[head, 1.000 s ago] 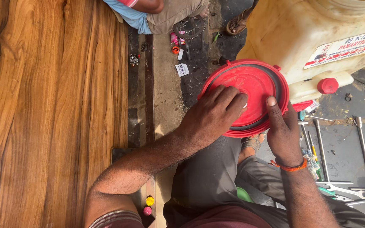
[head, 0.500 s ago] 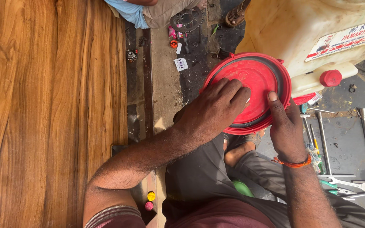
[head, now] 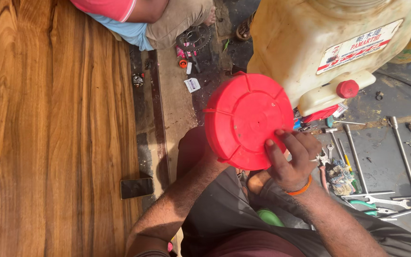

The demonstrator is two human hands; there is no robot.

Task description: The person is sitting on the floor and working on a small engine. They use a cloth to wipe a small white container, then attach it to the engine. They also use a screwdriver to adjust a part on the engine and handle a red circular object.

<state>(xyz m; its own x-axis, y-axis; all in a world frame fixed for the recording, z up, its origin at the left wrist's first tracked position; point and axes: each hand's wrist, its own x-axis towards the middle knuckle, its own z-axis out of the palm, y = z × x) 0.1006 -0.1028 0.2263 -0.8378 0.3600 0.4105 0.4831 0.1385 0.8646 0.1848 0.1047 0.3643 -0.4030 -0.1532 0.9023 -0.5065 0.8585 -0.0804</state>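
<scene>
A large round red plastic lid [head: 246,119] is held up in front of me, its ribbed outer face toward the camera. My left hand [head: 200,151] is mostly hidden behind the lid and supports its left edge. My right hand [head: 291,159], with an orange band at the wrist, grips the lid's lower right rim with the fingers spread over it. Just beyond the lid stands a cream plastic tank [head: 324,43] with a small red cap [head: 347,89].
A wide wooden panel [head: 48,128] fills the left. A dark phone [head: 137,187] lies at its edge. Wrenches and rods [head: 381,157] lie on the grey floor at right. Another person [head: 143,16] sits at the top, near a gear [head: 193,38].
The lid has been turned over: earlier its hollow inner side faced me with my left hand over it; now the ribbed outer face shows and my left hand is behind it.
</scene>
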